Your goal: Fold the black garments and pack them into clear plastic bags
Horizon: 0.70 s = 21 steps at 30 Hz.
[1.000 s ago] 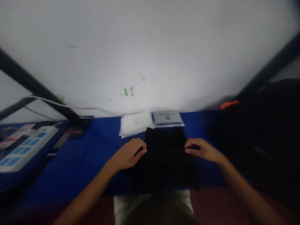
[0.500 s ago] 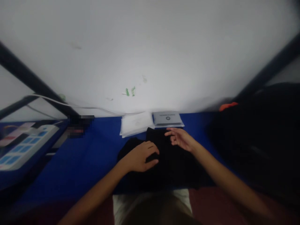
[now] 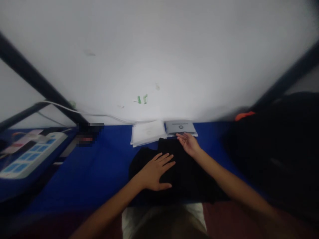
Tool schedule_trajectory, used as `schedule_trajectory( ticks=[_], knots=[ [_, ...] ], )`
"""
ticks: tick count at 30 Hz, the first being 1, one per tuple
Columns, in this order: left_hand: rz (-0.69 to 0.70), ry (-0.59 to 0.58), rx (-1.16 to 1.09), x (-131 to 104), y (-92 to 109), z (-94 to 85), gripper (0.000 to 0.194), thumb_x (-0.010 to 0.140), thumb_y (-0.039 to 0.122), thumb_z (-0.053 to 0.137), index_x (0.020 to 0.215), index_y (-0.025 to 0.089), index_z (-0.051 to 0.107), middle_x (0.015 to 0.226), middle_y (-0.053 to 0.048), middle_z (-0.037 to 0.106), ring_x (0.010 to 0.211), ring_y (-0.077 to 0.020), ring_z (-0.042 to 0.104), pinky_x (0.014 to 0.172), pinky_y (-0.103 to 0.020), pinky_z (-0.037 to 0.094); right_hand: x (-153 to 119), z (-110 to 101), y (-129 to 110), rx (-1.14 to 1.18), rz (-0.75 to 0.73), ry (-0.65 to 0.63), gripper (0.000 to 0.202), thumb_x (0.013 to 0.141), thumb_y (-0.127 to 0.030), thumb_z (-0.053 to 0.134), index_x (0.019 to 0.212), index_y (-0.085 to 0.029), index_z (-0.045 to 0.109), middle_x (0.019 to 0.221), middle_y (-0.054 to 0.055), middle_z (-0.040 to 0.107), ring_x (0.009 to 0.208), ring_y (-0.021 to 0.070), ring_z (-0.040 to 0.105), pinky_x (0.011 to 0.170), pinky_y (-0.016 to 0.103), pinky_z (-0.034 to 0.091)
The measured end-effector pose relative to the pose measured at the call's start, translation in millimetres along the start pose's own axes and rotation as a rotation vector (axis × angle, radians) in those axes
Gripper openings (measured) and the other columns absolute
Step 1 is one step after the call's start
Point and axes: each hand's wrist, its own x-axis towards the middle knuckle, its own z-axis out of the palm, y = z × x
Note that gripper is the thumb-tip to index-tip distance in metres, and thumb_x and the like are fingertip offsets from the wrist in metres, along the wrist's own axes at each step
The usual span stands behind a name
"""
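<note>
A piece of black cloth (image 3: 189, 176), perhaps a garment, lies on the blue table in front of me. My left hand (image 3: 157, 171) rests on its left part, palm down with the fingers spread. Near the cloth's far edge is my right hand (image 3: 188, 143), turned partly palm up with its fingers loosely stretched out and nothing visible in them. Its fingertips are close to a grey printed packet (image 3: 180, 127); whether they touch it I cannot tell. Left of that packet lies a stack of white plastic bags (image 3: 148, 132).
A white power strip (image 3: 35, 154) with blue sockets stands at the left, a white cable (image 3: 99, 115) running along the wall. On the right is a large dark heap (image 3: 279, 152) with an orange piece (image 3: 245, 116) at its edge. Dark frame bars (image 3: 42, 74) slant at both sides.
My left hand has spread its fingers and flattened on the black cloth. The right hand has turned its palm further up. The whole view has shifted slightly.
</note>
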Motion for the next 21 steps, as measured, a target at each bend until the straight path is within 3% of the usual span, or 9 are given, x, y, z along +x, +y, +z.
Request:
schedule_trajectory(
  ticks=[9, 21],
  knots=[
    [-0.011, 0.02, -0.024, -3.3, 9.0, 3.8, 0.085, 0.08, 0.069, 0.055, 0.148, 0.022, 0.036, 0.156, -0.014, 0.029, 0.145, -0.0364, 0.023, 0.117, -0.057, 0.014, -16.3, 8.0, 5.9, -0.01, 0.116, -0.098, 0.015, 0.094, -0.018, 0.045, 0.085, -0.013, 0.056, 0.088, 0.019, 0.075, 0.058, 0.0154, 0.07, 0.057, 0.021, 0.061],
    [-0.017, 0.032, -0.033, 0.7, 2.7, 5.6, 0.084, 0.079, 0.066, 0.06, 0.148, 0.025, 0.036, 0.156, -0.012, 0.03, 0.145, -0.034, 0.025, 0.118, -0.054, 0.015, 18.5, 11.1, 11.6, -0.052, -0.044, 0.063, 0.016, 0.088, -0.008, 0.053, 0.076, -0.018, 0.051, 0.059, 0.002, 0.064, 0.049, 0.0101, 0.062, 0.045, 0.015, 0.054]
  ],
)
